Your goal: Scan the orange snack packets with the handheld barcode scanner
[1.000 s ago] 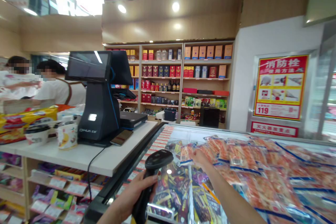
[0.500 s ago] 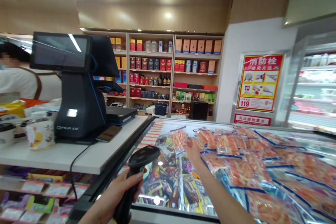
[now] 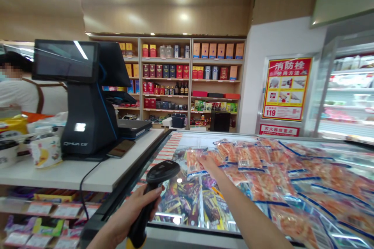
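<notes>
My left hand (image 3: 139,211) is wrapped round the black handle of a handheld barcode scanner (image 3: 162,172), whose head points to the right over the chest freezer's glass top. My right hand (image 3: 208,162) reaches forward over the glass, fingers closed at the right edge of a clear packet of orange-pink food (image 3: 194,161) with a blue border. The fingertips are partly hidden against the packet. Many similar packets (image 3: 249,156) lie spread over the glass to the right of this hand. Beneath the glass, colourful wrapped goods (image 3: 187,202) show.
At the left, a checkout terminal (image 3: 87,120) stands on a white counter (image 3: 128,163), with a phone (image 3: 121,148) and a patterned cup (image 3: 46,152). A person (image 3: 20,89) is behind it. Shelves of boxes (image 3: 166,71) line the back wall; a fire-hydrant sign (image 3: 286,89) hangs right.
My right hand and the packet at its fingers have shifted slightly left and down onto the glass. My left hand still grips the scanner, almost unmoved. The view has turned slightly.
</notes>
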